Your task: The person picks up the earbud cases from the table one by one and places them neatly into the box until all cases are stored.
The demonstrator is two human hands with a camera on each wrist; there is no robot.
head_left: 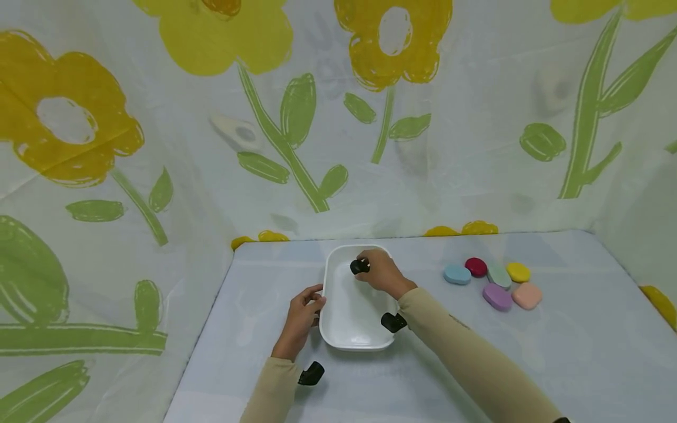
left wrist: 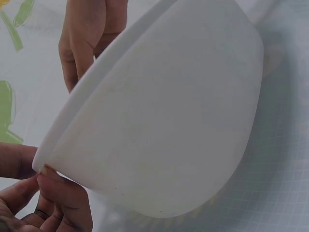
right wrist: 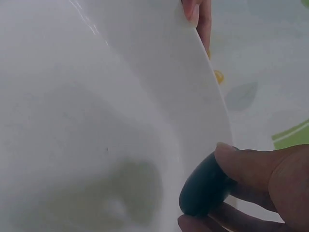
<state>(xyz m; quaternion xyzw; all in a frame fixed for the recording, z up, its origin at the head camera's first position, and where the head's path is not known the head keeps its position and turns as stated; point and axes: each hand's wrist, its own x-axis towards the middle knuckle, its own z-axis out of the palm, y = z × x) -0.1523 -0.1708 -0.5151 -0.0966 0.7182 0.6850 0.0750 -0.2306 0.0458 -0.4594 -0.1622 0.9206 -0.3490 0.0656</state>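
Observation:
A white oblong dish (head_left: 338,329) sits on the pale tablecloth in front of me. My left hand (head_left: 302,314) grips the dish's left rim (left wrist: 58,140), fingers curled under its edge. Over the far end of the dish, my right hand (head_left: 378,271) pinches a small black pebble-shaped piece (head_left: 359,267). In the right wrist view the black piece (right wrist: 205,186) hangs between thumb and fingers just above the dish's inner wall (right wrist: 96,121). The inside of the dish holds nothing.
Several coloured pebble shapes lie in a cluster at the right: blue (head_left: 457,274), red (head_left: 476,267), yellow (head_left: 518,272), purple (head_left: 497,296), pink (head_left: 527,295) and a pale green one (head_left: 499,276). Flower-print cloth walls close the table on the left, back and right.

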